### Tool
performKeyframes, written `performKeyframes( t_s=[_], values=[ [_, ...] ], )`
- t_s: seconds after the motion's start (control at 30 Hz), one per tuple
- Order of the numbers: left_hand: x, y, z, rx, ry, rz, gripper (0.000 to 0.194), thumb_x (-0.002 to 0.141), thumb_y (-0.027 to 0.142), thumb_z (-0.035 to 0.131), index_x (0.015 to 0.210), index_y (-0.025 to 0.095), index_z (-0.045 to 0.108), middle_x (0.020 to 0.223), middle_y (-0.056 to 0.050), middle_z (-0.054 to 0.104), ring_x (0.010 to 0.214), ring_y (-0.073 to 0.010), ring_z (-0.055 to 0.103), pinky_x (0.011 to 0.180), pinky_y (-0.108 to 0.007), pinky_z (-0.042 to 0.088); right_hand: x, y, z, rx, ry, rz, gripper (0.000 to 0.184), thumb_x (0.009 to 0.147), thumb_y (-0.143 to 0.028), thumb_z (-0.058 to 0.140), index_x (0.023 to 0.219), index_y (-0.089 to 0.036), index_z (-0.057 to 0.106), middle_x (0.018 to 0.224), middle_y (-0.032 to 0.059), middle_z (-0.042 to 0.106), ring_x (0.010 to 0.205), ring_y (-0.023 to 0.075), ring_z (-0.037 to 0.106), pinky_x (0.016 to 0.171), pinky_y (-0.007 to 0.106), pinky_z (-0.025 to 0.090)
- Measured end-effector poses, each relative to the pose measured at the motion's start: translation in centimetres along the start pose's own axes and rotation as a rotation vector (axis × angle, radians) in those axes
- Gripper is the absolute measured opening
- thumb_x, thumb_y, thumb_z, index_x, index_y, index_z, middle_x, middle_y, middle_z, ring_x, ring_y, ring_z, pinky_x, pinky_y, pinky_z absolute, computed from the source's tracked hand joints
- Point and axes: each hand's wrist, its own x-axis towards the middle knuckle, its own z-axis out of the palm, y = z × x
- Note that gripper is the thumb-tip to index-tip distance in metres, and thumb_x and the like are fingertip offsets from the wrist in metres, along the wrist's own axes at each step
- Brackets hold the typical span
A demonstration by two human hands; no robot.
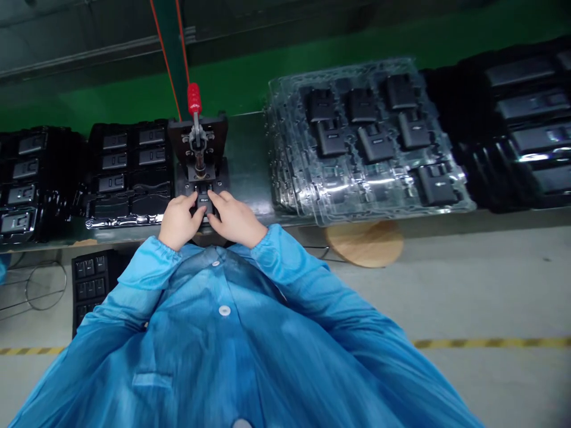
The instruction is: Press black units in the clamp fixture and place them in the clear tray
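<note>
**Close work at the hand press [198,148]**

The left hand [178,221] and right hand [236,219] sit close together at the edge of the bench [247,157], fingers curled inward. Neither is spread open; they seem to hold a small black plastic part [204,201] from both sides. The part sits at the base of the press, just below its upright metal shaft (a light marking on top is too small to read). The press's red handle [194,98] points up and away from the person.

Left of the press, black trays [129,205] carry rows of parts with grey faces. To the right, a stack of clear plastic trays [281,148] holds rows of black parts [375,142], and more black trays [513,160] lie just beyond. Blue smock sleeves [285,255] gather at both wrists. Below the bench, a round wooden seat [366,244] rests on the grey floor [468,285], which has a yellow-and-black tape line [491,343] across it.
</note>
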Motion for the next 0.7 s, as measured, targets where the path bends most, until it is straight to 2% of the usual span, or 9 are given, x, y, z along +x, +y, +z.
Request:
performKeyframes(
  t_s=[0.13,0.27,0.4,0.5,0.57,0.63,0.7],
  values=[
    [-2.4,0.2,-1.7,-0.056,0.071,0.0,0.038,0.099,0.033,0.065,0.132,0.016,0.073,0.118,-0.014,0.074,0.109,-0.0273,0.07,0.103,-0.042,0.058,-1.7,0.6,0.2,0.094,0.122,0.021,0.057,0.103,-0.033,0.057,0.156,-0.014,0.054,0.141,0.0173,0.063,0.119,0.0321,0.069,0.1,0.042,0.059],
    [-7.2,-0.9,-3.8,-0.129,0.109,-0.107,0.029,0.101,0.036,0.063,0.121,0.019,0.077,0.109,-0.009,0.076,0.094,-0.0218,0.072,0.09,-0.037,0.061,-4.4,2.0,1.6,0.206,0.262,0.0,0.036,0.105,-0.031,0.05,0.133,-0.016,0.068,0.12,0.0145,0.071,0.111,0.028,0.069,0.1,0.041,0.058],
    [-10.9,-2.1,-5.2,-0.145,0.08,-0.207,0.026,0.101,0.04,0.063,0.11,0.021,0.079,0.103,-0.008,0.078,0.085,-0.0204,0.072,0.08,-0.034,0.06,-5.6,2.4,1.7,0.297,0.335,-0.092,0.029,0.106,-0.03,0.05,0.119,-0.019,0.073,0.107,0.0117,0.073,0.1,0.025,0.071,0.091,0.04,0.06],
    [-11.5,-2.0,-5.8,-0.176,0.089,-0.21,0.025,0.1,0.039,0.065,0.109,0.021,0.08,0.102,-0.007,0.079,0.084,-0.02,0.072,0.077,-0.033,0.06,-4.3,1.3,-1.1,0.352,0.527,-0.182,0.026,0.107,-0.033,0.052,0.113,-0.02,0.072,0.1,0.0094,0.072,0.094,0.0237,0.07,0.087,0.041,0.061],
    [-11.1,-1.5,-6.0,-0.233,0.126,-0.208,0.025,0.099,0.039,0.067,0.109,0.021,0.081,0.106,-0.008,0.08,0.089,-0.0203,0.074,0.079,-0.032,0.06,-2.3,0.0,-4.4,0.36,0.714,-0.238,0.027,0.109,-0.038,0.05,0.115,-0.021,0.07,0.103,0.008,0.07,0.1,0.0239,0.07,0.09,0.044,0.061],
    [-10.6,-0.9,-6.0,-0.315,0.174,-0.233,0.026,0.098,0.041,0.069,0.109,0.021,0.081,0.108,-0.008,0.081,0.093,-0.021,0.075,0.082,-0.033,0.061,0.5,-1.4,-8.1,0.37,0.878,-0.282,0.03,0.112,-0.04,0.043,0.121,-0.021,0.065,0.113,0.0071,0.067,0.113,0.0232,0.069,0.099,0.045,0.059],
    [-10.6,-0.5,-5.9,-0.401,0.197,-0.276,0.028,0.097,0.043,0.07,0.109,0.02,0.081,0.106,-0.007,0.082,0.093,-0.0214,0.076,0.084,-0.033,0.062,3.8,-2.6,-11.5,0.402,0.952,-0.289,0.029,0.113,-0.036,0.043,0.128,-0.018,0.06,0.121,0.007,0.066,0.122,0.019,0.067,0.106,0.04,0.056]
  ],
)
